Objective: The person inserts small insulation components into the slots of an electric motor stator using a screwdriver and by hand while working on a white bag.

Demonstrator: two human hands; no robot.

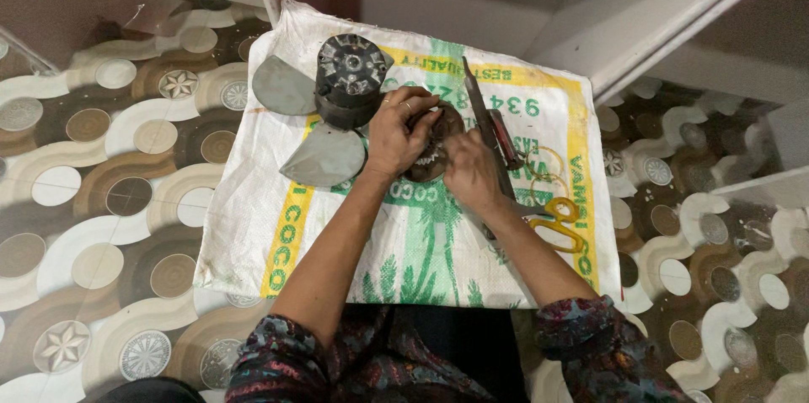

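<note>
- Both hands met over a round, dark metal motor part (432,150) lying on the sack, about mid-sheet, just right of the fan motor; it looked toothed or finned along the lower edge, rusty brown (detail mostly hidden by fingers).
- Left hand (398,135) curled over the part's left and top side, grip clenched on it, probably to steady it; a ring showed on one finger.
- Right hand (470,169) pressed in from the right, fingers pinched at the part's edge; whether it held a small piece I couldn't tell.
- Woven plastic sack (421,226), white with green and yellow print, was spread flat on the floor, seemingly as a work mat to keep bits together and off the tiles.
- Fan motor (350,79), black, cylindrical, ribbed cap, stood just beside the left hand with two dull grey blades (324,154) still attached, smooth and rounded.
- A long flat metal tool (477,100) and a red-handled screwdriver (506,140) lay touching-close by the right hand, within easy reach.
- Yellow-handled scissors (563,222) sat near the right forearm.
- Floor tiles (109,201) glossy, brown-and-cream circle pattern.
</note>
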